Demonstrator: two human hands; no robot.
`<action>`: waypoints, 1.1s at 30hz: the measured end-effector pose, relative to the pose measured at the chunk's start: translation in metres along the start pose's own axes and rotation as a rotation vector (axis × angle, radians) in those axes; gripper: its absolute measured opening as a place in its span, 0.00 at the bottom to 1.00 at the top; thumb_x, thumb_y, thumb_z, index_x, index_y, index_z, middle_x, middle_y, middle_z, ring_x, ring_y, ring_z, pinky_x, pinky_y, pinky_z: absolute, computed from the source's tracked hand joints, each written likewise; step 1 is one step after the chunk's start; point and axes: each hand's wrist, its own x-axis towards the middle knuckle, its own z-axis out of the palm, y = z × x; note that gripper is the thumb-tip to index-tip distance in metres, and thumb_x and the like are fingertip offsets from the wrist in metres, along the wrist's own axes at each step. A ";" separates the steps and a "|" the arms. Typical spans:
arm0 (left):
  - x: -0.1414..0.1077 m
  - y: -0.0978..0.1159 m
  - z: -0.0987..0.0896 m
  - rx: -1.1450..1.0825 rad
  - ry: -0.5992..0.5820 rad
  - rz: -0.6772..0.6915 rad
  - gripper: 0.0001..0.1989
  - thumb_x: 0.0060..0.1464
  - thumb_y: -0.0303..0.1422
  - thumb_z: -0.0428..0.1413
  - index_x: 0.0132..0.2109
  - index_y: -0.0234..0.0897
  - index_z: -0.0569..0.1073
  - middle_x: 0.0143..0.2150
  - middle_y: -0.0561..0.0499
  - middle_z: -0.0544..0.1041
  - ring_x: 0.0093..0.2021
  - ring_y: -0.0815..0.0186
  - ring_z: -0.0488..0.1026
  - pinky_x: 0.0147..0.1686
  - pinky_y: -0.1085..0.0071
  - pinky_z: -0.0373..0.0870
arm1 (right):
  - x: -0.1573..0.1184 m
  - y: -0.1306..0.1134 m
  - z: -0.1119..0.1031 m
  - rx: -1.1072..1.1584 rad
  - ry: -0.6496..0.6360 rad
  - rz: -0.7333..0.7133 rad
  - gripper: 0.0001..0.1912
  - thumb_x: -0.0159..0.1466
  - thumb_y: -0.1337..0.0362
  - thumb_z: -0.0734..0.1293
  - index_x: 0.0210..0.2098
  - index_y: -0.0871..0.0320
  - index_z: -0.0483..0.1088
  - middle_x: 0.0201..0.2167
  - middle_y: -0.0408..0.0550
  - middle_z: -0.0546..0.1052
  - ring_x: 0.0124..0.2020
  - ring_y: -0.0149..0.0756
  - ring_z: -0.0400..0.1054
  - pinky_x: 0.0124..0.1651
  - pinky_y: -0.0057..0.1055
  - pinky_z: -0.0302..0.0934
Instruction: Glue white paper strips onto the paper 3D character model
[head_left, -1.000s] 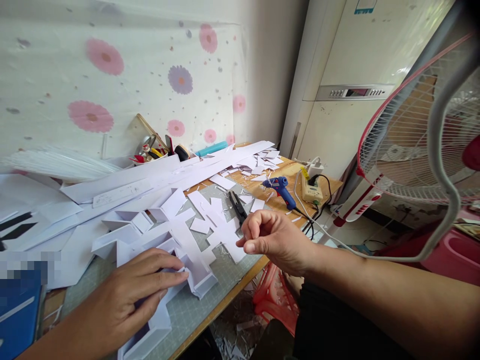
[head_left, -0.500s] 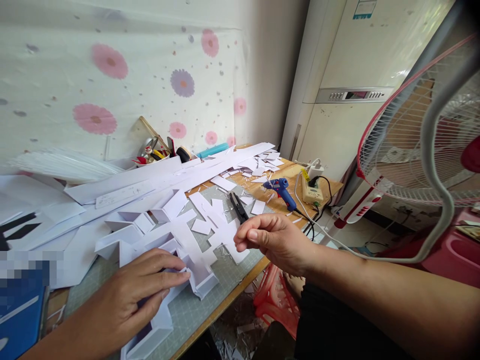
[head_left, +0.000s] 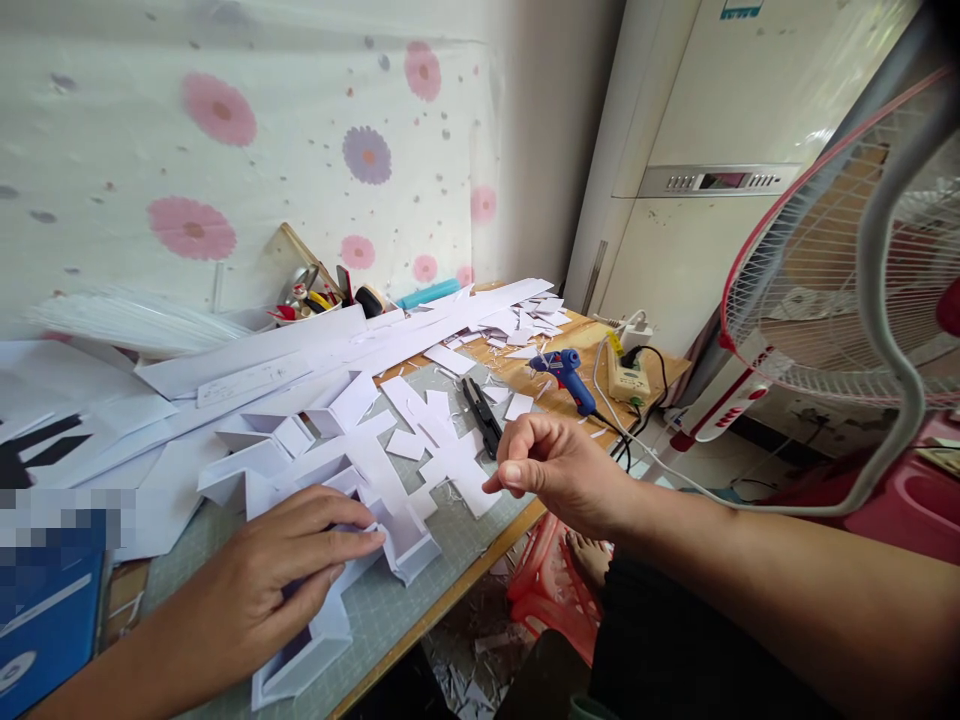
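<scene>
My left hand (head_left: pixel 300 560) rests on a white foam-board structure (head_left: pixel 412 540) with open box-like compartments, its fingertips pinching a wall near the middle. Over the table's front edge hangs my right hand (head_left: pixel 555 470), fingers curled together; whether something tiny sits between them is too small to tell. Just beyond it lies a black utility knife (head_left: pixel 481 415) on the grey-green cutting mat (head_left: pixel 469 535). Flat white board pieces (head_left: pixel 457 465) are beside the structure.
A blue glue gun (head_left: pixel 564 375) lies near a power strip (head_left: pixel 627 378) with cables. Long white strips and scraps cover the back. At right stands a fan (head_left: pixel 840 270); a red plastic stool (head_left: pixel 551 580) is below, a blue item (head_left: pixel 56 600) at left.
The view has shifted slightly. My right hand's fingers have curled a little more and the index finger has bent. My left hand stays on the same part of the structure.
</scene>
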 end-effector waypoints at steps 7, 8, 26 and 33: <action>0.000 0.000 0.000 0.004 -0.007 0.008 0.23 0.56 0.22 0.50 0.53 0.51 0.76 0.48 0.52 0.79 0.49 0.66 0.75 0.47 0.75 0.71 | -0.007 -0.012 -0.007 -0.402 -0.115 -0.007 0.26 0.61 0.44 0.68 0.21 0.60 0.67 0.18 0.40 0.67 0.23 0.26 0.62 0.26 0.25 0.54; 0.000 0.000 0.000 0.004 -0.007 0.007 0.23 0.56 0.23 0.50 0.53 0.51 0.76 0.49 0.52 0.79 0.49 0.65 0.75 0.47 0.75 0.71 | -0.008 -0.014 -0.008 -0.463 -0.155 0.003 0.27 0.62 0.44 0.67 0.20 0.60 0.67 0.18 0.39 0.65 0.21 0.25 0.58 0.25 0.24 0.52; -0.002 -0.001 0.000 -0.007 -0.027 -0.014 0.23 0.56 0.23 0.50 0.54 0.50 0.75 0.51 0.55 0.78 0.52 0.66 0.73 0.49 0.75 0.70 | -0.002 0.000 -0.022 -1.096 -0.554 -0.103 0.09 0.63 0.63 0.70 0.28 0.61 0.73 0.27 0.46 0.73 0.28 0.29 0.65 0.32 0.25 0.58; 0.002 0.005 -0.002 -0.042 -0.017 -0.039 0.22 0.56 0.23 0.50 0.52 0.51 0.76 0.49 0.55 0.79 0.50 0.66 0.74 0.49 0.74 0.70 | 0.017 -0.001 -0.023 -1.082 -0.258 -0.259 0.04 0.62 0.72 0.67 0.32 0.62 0.74 0.28 0.46 0.75 0.29 0.29 0.67 0.34 0.25 0.60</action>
